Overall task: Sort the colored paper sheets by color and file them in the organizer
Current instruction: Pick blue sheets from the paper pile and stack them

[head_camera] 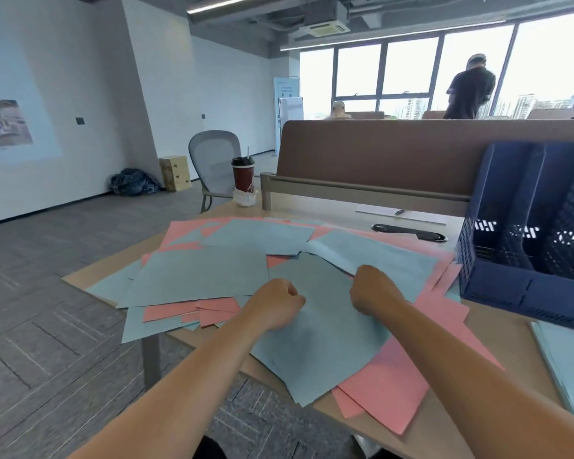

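Over the pale wooden desk [312,212] sprawled mixed light-blue and pink paper sheets [196,273] — the dark blue mesh plastic organizer [527,260] stood to their right, nearer the right hand [375,289], which pinched a lifted blue sheet [378,250] by its edge. The left hand [275,303] lay curled on a flat sheet — gripping or not, I could not tell
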